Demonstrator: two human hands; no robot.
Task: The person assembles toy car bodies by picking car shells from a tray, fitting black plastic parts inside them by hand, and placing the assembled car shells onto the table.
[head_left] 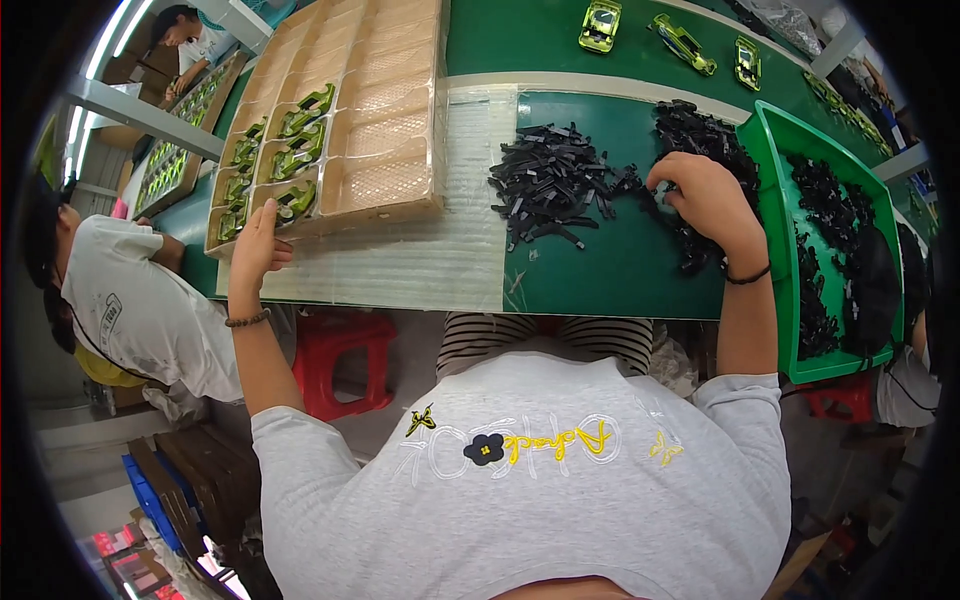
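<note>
Head view, right hand: the right hand (705, 195) is curled downward, thumb and fingertips drawn close together at the near-left edge of a heap of black plastic parts (705, 125); whether a piece is pinched between them, I cannot tell.
Left hand: the left hand (262, 245) has its fingers extended and slightly parted, touching the near edge of a tan compartment tray (385, 180), toward its left corner.
Step in hand: seemingly picking or sorting among the black parts with the right hand, while the left steadies the tray.
Next move: judging by the tangle, freeing one part would call for a narrow fingertip pinch that leaves its neighbours behind, and a light left hand on the tray.
Green shells: yellow-green toy-car shells (300, 140) lie in the tray's two left columns, just beyond the left hand.
Black strips: a second pile, of slim black strips (550, 185), lies between tray and right hand, with a thin scatter reaching toward the other heap.
Green bin: just right of that heap, a green plastic bin (780, 220) holds more black pieces.
Counter: the green counter (600, 285) carries the heaps; a whitish sheet (440, 260) lies beside the tray.
Far side: toy cars (600, 25) rest beyond the counter's pale strip.
</note>
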